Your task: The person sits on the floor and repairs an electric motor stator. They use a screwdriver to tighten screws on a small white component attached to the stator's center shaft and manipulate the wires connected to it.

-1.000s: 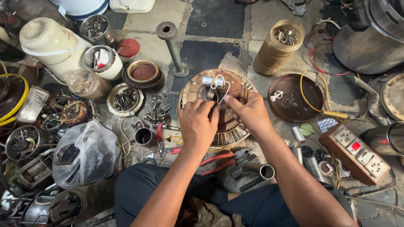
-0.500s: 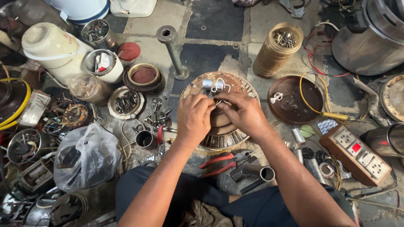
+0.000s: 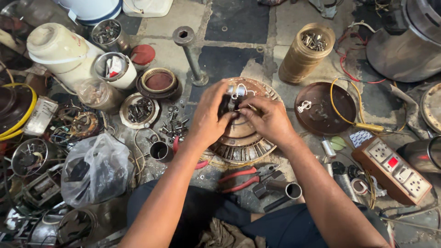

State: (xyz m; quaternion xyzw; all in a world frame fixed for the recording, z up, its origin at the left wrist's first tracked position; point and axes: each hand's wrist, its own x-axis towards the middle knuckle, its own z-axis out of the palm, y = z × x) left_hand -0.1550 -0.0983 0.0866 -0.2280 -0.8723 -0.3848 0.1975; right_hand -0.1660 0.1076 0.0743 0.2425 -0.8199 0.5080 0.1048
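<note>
A round brown fan motor [image 3: 243,138] with a finned rim lies on the stone floor in front of me. Both hands work over its middle. My left hand [image 3: 209,117] pinches a small metal part with white wires [image 3: 236,90] near the top of the motor. My right hand [image 3: 268,120] meets it from the right, its fingertips closed on the same wires. What lies under the fingers is hidden.
Red-handled pliers [image 3: 239,178] and a short metal pipe [image 3: 282,189] lie near my knees. A socket board [image 3: 398,169] sits right, a brown lid [image 3: 325,108] with a yellow wire beside it. Tins of screws [image 3: 305,53], a metal post [image 3: 190,55] and a plastic bag [image 3: 94,167] crowd the floor.
Both hands have shifted slightly up over the motor's top and drawn closer together around the wired part. The view has tilted a little.
</note>
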